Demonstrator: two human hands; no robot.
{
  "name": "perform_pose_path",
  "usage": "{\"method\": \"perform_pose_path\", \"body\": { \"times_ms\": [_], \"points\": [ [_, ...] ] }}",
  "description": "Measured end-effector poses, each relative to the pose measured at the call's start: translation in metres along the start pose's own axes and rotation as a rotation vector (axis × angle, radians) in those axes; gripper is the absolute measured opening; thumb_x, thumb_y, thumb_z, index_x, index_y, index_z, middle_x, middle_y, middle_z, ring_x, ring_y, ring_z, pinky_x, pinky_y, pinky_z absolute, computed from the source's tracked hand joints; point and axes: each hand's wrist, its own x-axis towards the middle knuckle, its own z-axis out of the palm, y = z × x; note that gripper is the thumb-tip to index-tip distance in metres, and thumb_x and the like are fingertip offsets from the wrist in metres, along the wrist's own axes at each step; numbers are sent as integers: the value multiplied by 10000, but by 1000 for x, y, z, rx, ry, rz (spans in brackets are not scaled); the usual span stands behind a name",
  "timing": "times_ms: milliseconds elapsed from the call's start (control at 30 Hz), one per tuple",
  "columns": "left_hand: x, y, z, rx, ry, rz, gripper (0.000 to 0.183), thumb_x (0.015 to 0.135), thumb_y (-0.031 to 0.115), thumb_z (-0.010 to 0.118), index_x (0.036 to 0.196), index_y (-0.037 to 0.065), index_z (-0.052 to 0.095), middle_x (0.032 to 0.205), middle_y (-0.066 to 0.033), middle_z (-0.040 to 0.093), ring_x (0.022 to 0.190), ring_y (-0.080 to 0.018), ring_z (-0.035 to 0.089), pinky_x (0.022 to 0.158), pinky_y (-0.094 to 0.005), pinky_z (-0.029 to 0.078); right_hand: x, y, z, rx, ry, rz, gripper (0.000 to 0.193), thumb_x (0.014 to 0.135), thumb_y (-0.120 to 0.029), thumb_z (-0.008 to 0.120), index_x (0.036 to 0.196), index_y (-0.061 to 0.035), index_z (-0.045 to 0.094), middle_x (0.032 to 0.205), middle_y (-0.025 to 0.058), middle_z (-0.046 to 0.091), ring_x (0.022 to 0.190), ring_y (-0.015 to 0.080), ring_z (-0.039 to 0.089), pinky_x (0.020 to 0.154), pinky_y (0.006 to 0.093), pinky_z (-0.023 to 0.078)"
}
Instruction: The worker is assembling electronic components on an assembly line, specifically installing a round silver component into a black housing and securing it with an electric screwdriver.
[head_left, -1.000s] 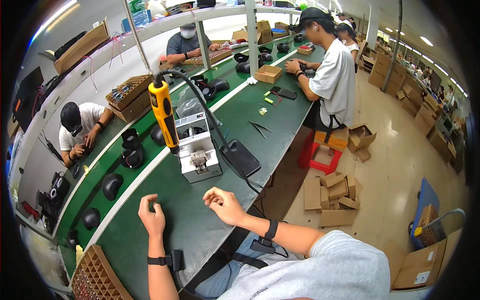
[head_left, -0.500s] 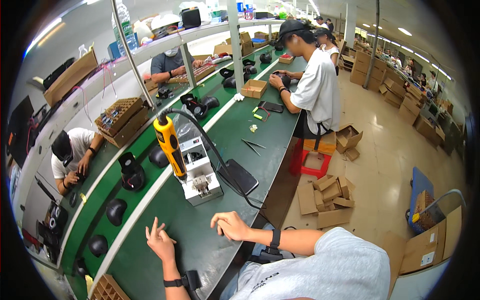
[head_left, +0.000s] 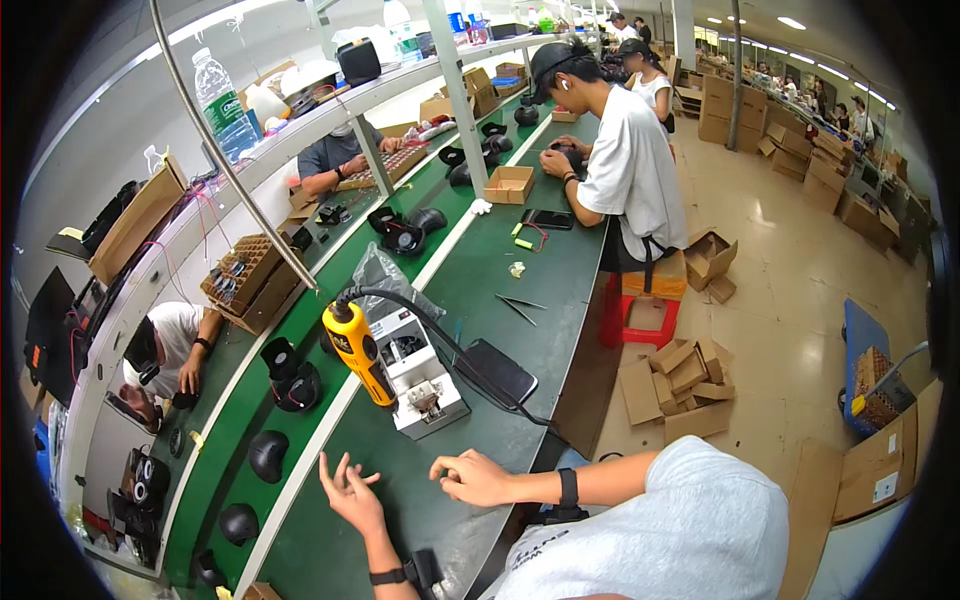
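At the far left, a co-worker in a white shirt and black cap [head_left: 185,340] bends over small parts. Next comes a brown cardboard box with a grid of dividers [head_left: 250,280], then rounded black plastic shells [head_left: 267,455] in a row on a bright green conveyor belt [head_left: 222,470].

The person's left hand [head_left: 352,497] hovers palm up over the dark green tabletop [head_left: 315,535], its fingers spread well apart. Beyond it, a yellow-and-black cylindrical power screwdriver [head_left: 358,352] hangs tilted beside a boxy white metal machine with a silver clamp fixture [head_left: 430,400], which stands on the tabletop.

The right hand [head_left: 475,478] is near the machine's front, just apart from it, fingers loosely bent and parted. A flat black phone-like slab [head_left: 497,372] lies right of the machine; past it are slim metal tweezers [head_left: 520,308], legs splayed.

Farther right, open brown cartons [head_left: 680,385] are heaped on the floor, and a blue flatbed trolley [head_left: 865,350] stands beyond.
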Motion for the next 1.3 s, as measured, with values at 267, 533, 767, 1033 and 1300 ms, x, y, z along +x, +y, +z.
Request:
{"method": "perform_pose_path", "body": {
  "times_ms": [267, 533, 767, 1033, 1300],
  "points": [
    [38, -31, 10, -68, 117, -78, 737, 896, -176, 437, 1581, 77, 334, 1248, -239, 673, 939, -205, 710, 784, -291, 589, 90, -54, 39, 324, -175, 15, 584, 930, 7, 439, 1509, -54, 403, 1079, 202, 755, 576, 189, 697, 578, 319, 581],
    [46, -41, -11, -102, 259, -151, 520, 967, -85, 433, 1480, -2, 428, 1391, -223, 570, 1103, -285, 667, 974, -398, 540, 165, -9, 102, 603, 30, 52, 571, 920, 89, 404, 1481, -20, 398, 1347, 230, 633, 632, 149, 680, 555, 290, 585],
    [36, -44, 4, -285, -31, 8, 631, 1094, 368, 346, 1613, 22, 253, 1674, -180, 238, 1547, -354, 244, 1245, -458, 255, 163, 2, 117, 544, 4, -227, 585, 1080, -206, 446, 1603, -10, 274, 1612, 200, 366, 1404, 267, 485, 1176, 372, 358],
    [2, -104, 12, -168, -1, -137, 577, 1057, 373, 378, 1522, 31, 378, 1519, -150, 435, 1367, -297, 462, 1133, -419, 397, 165, 8, 113, 195, -31, -565, 726, 1090, -394, 398, 1610, 68, 189, 1694, 239, 180, 1581, 386, 130, 1274, 444, 86],
    [47, -31, -10, -943, -518, -286, 1222, 713, 1021, 90, 1671, 268, -3, 1739, -103, 9, 1552, -414, 215, 1178, -543, 352, 169, 10, 118, -38, -22, -585, 947, 922, -731, 529, 1539, -17, 453, 1656, 305, 223, 1552, 448, 206, 1217, 563, 208]
  ]
}}
